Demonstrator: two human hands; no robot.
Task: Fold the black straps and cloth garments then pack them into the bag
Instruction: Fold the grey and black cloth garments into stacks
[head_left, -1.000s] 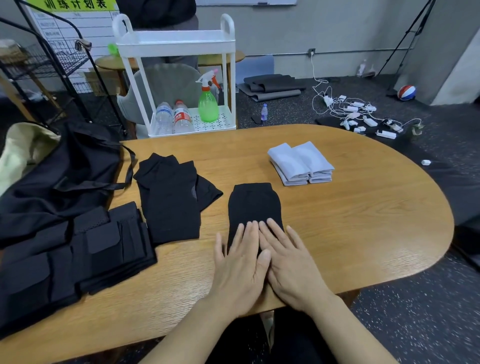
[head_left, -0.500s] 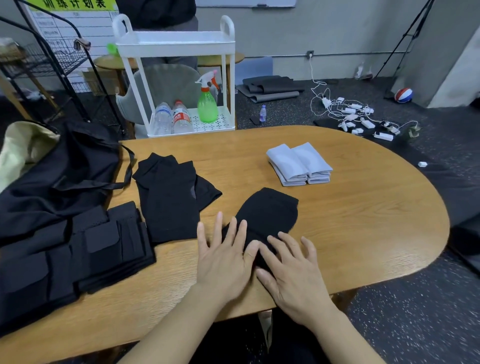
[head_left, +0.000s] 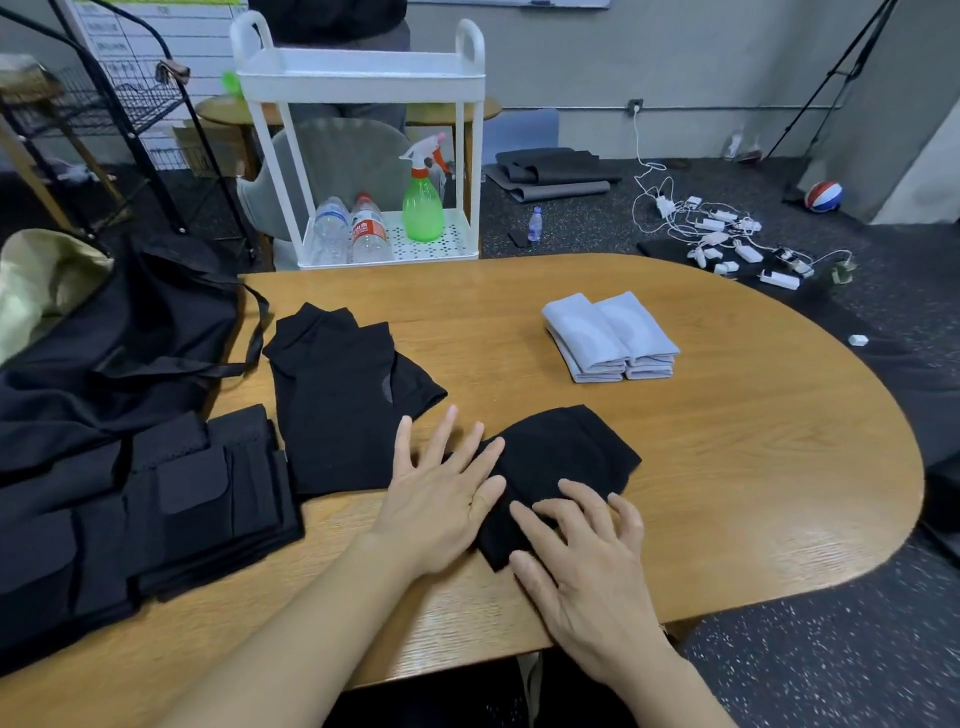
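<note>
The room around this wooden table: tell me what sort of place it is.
Probably a workroom or studio used for recording or training, not a home. A tangle of chargers and cables lies on the speckled floor, a tripod stands by the wall, and rolled grey mats lie beyond a white utility cart.

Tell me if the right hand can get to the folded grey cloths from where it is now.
Probably yes. The right hand rests on the small black garment, and only bare table lies between it and the grey cloths, so nothing blocks a forward reach.
</note>
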